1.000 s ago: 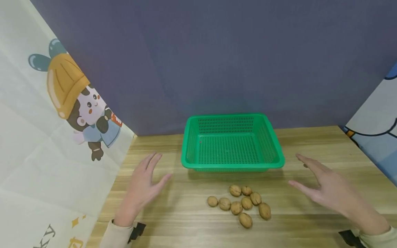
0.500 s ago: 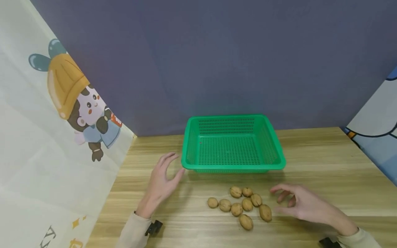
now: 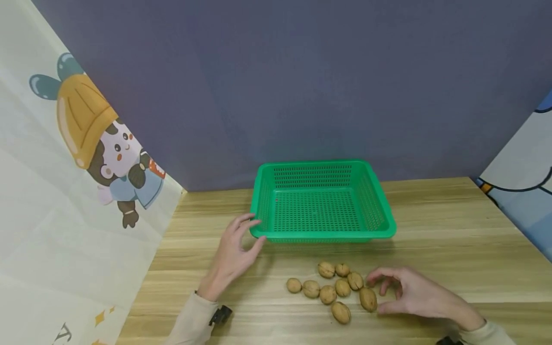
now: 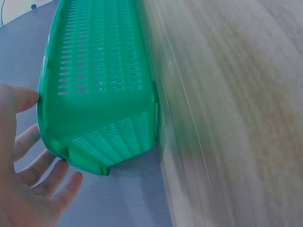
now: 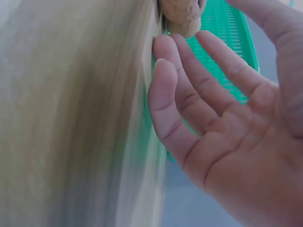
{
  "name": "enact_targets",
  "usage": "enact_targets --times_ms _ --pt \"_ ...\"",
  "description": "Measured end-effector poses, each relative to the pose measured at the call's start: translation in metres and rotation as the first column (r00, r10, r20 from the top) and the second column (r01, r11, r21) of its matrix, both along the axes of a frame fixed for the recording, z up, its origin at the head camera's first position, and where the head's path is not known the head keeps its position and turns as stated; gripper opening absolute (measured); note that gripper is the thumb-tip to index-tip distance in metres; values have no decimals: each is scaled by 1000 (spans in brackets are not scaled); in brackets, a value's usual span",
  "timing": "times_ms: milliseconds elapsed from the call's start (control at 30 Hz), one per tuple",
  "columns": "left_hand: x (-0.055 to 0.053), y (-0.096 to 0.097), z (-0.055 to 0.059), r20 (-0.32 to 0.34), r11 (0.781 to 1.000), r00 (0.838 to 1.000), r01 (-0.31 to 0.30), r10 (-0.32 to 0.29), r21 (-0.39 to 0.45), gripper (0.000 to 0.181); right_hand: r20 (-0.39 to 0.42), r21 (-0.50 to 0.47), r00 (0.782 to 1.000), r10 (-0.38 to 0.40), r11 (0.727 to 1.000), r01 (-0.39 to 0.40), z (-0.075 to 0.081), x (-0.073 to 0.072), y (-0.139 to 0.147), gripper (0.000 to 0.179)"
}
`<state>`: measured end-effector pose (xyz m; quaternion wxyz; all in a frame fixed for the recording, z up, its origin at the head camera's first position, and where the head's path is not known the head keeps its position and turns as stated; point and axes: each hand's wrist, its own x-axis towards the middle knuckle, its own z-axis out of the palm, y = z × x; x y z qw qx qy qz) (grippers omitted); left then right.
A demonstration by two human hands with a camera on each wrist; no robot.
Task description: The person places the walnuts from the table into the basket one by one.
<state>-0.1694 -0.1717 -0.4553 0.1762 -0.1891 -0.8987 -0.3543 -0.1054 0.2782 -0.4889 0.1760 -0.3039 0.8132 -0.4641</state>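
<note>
In the head view, a green plastic basket (image 3: 316, 235) with slotted walls stands upright on the wooden table. My left hand (image 3: 233, 254) is at its near left corner, thumb by the front rim and fingers over the left rim. The left wrist view shows the thumb and spread fingers (image 4: 54, 179) right at the rim of the basket (image 4: 99, 109). Several walnuts lie loosely grouped in front of the basket. My right hand (image 3: 416, 294) reaches in from the right, its bent fingers and thumb spread around the rightmost walnut (image 3: 368, 299). A gap shows between fingertips and walnut (image 5: 182, 16).
A dark blue-grey cloth backdrop (image 3: 293, 86) rises behind the table (image 3: 444, 230). To the left hangs a white sheet (image 3: 47, 201) printed with a cartoon figure, and another printed sheet (image 3: 523, 201) hangs at the right.
My left hand has moved right to the basket's corner. The right hand has come left and nearer to the rightmost walnut, its fingers bending more. Basket and walnuts stay in place.
</note>
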Motion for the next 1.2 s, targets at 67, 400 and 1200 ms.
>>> enact_targets --times_ms 67,400,1200 --pt "0 1 -1 -18 1000 1000 4 -4 -12 43 17 3 1000 7 1000 -7 -1 0 -1 48" --pt "1 4 -4 -26 999 1000 -1 0 -34 27 4 -10 1000 29 1000 -29 -4 1 -4 40" --pt "0 6 -4 -41 999 999 1 -3 -34 23 -92 19 995 25 1000 -24 -6 0 -8 36"
